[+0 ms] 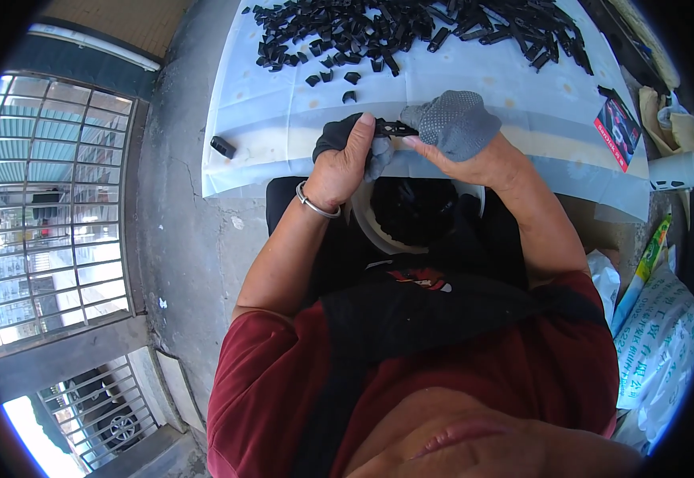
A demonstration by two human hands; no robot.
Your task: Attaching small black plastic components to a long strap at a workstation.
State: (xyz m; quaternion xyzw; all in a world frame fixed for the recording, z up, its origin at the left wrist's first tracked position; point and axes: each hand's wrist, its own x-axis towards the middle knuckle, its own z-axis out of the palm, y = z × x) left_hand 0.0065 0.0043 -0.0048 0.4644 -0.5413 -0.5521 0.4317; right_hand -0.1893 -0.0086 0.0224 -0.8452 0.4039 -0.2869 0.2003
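Observation:
Both of my hands meet over the near edge of the table, closed on a small black plastic part [395, 128] with gaps along it. My left hand [345, 151], its fingers in a dark cover with the thumb bare, grips the part's left end. On the other end is my right hand [457, 131], in a grey dotted partial glove, its bare thumb pressed near the part. Fingers on the far side are partly hidden. Just below my hands, between my legs, a pale round bucket [367, 227] holds dark pieces too shadowed to make out.
Many loose black plastic pieces [363, 36] are heaped along the far side of the white-covered table [283, 143]. One black piece [222, 146] lies alone at left. A red-and-black card [618, 131] lies at right, near a white cup [674, 171] and plastic bags [658, 350].

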